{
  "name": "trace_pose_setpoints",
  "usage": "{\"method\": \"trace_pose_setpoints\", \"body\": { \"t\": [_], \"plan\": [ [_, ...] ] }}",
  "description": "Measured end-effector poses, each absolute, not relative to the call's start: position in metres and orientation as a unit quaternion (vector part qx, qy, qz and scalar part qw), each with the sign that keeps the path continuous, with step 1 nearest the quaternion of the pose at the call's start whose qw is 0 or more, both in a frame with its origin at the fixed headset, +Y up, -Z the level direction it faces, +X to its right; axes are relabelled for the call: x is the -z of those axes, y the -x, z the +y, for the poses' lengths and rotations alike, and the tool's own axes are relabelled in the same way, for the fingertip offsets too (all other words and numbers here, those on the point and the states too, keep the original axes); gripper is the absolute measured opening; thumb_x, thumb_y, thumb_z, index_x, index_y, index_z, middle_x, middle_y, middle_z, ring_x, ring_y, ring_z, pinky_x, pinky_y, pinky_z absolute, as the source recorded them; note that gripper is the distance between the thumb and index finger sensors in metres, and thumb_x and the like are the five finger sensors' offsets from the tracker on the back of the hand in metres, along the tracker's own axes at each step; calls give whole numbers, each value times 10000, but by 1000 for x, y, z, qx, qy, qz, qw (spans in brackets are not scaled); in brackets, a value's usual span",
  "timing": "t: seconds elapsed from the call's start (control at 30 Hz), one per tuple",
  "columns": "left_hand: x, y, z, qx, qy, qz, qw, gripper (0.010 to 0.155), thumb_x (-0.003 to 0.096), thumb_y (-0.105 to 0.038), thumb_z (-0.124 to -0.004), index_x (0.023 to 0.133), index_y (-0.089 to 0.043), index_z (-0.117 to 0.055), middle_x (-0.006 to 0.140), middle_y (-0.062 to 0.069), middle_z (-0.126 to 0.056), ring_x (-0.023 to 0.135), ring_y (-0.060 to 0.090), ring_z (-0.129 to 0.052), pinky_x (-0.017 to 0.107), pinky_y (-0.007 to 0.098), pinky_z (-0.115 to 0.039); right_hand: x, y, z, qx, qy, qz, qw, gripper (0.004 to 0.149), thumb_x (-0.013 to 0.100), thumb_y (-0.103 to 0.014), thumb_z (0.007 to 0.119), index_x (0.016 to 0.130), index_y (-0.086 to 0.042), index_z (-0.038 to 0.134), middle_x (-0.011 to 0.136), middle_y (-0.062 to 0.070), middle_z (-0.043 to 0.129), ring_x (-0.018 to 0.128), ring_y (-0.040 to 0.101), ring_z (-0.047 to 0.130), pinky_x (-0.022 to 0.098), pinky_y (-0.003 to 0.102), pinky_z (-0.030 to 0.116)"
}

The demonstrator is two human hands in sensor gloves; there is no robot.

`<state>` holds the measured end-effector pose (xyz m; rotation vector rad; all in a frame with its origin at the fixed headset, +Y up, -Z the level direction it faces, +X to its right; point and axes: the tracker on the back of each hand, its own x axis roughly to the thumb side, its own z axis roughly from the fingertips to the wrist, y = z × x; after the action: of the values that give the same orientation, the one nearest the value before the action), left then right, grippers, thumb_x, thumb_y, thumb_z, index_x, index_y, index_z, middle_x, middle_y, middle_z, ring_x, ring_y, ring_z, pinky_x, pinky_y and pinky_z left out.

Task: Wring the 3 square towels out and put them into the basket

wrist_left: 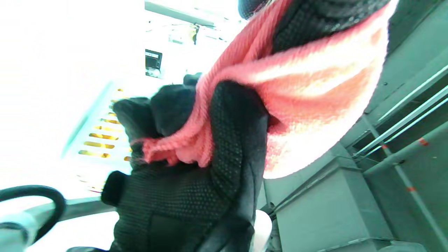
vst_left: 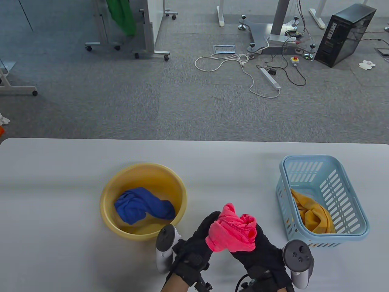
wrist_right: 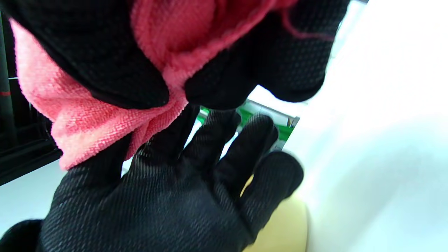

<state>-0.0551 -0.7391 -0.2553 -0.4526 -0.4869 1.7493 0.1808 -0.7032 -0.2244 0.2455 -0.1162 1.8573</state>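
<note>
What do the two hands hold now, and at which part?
Both hold the pink towel, bunched above the table: left hand grips its left end, right hand its right end.

Beyond the pale worktop [vst_left: 60, 170], grey carpet [vst_left: 121, 97] — strewn with a white cable [vst_left: 225, 62] and power strip [vst_left: 270, 78]. Black computer tower [vst_left: 343, 35] far right; green cloth [vst_left: 123, 15] hanging far left — beside wheeled frames [vst_left: 127, 48].

pink towel [wrist_right: 87, 119] | gripped by right hand [wrist_right: 115, 66] | left hand [wrist_right: 168, 196] below | yellow basin [wrist_right: 283, 227]
</note>
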Motion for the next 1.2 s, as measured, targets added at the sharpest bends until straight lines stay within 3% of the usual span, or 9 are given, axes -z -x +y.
{"method": "trace_pose_setpoints", "body": {
  "t": [0.17,0.3,0.43,0.5,0.6,0.77,0.83,0.97,1.2],
  "plan": [
    [257,66,-740,-769,218,-172,575,745,611,-455,-815,1193,-282,-384,1224,133,-236,1106,485,-353,716,656,-451,219,-193,-698,-797,-42,-89,596,883,437,-344,1059,1079,-118,496,834,167,804,502,232,982,446,419,884],
    [254,78,-739,-791,172,-90,580,728,606,-501,-795,1178,-238,-428,1189,196,-348,1044,479,-548,661,591,-615,213,-196,-691,-854,-17,-148,498,885,441,-359,1052,1081,-124,487,840,158,801,511,225,984,454,414,885],
    [252,77,-739,-795,216,-96,559,781,619,-582,-752,1189,-236,-346,1179,220,-310,994,498,-619,598,552,-704,210,-183,-687,-881,-47,-181,435,889,441,-361,1051,1089,-148,481,848,159,799,521,232,982,463,422,882],
    [249,73,-737,-790,240,-92,556,827,615,-604,-761,1189,-230,-297,1167,231,-182,1006,517,-557,593,563,-699,210,-177,-687,-885,-59,-187,423,891,434,-354,1055,1088,-153,484,848,159,800,518,237,982,462,427,879],
    [247,70,-734,-777,233,-97,576,869,606,-650,-752,1188,-232,-259,1162,236,-169,995,524,-572,565,548,-737,208,-173,-687,-899,-66,-199,385,890,435,-352,1055,1088,-158,483,851,159,798,521,239,981,466,430,877],
    [244,64,-728,-794,272,-125,529,926,607,-691,-733,1177,-255,-148,1155,236,-93,988,538,-572,541,539,-764,204,-157,-686,-926,-96,-230,284,887,432,-336,1061,1086,-180,483,861,158,790,536,250,974,480,444,866],
    [244,63,-729,-788,273,-134,535,967,610,-711,-705,1139,-272,-26,1134,234,-24,977,534,-566,547,520,-764,203,-147,-688,-936,-123,-250,216,881,432,-337,1059,1083,-198,482,868,148,786,545,245,973,491,444,865],
    [245,64,-736,-790,278,-113,535,1005,595,-740,-728,1140,-276,-22,1123,229,12,984,542,-515,548,533,-757,199,-133,-691,-943,-145,-257,155,856,427,-311,1062,1073,-253,503,888,142,774,576,259,961,518,464,849],
    [246,70,-749,-809,285,-70,509,1022,537,-769,-844,1172,-403,-131,1165,207,-193,965,495,-590,537,515,-770,190,-113,-688,-938,-181,-275,105,788,419,-256,1065,1038,-321,580,921,127,768,614,278,943,554,493,823]
  ]
}}
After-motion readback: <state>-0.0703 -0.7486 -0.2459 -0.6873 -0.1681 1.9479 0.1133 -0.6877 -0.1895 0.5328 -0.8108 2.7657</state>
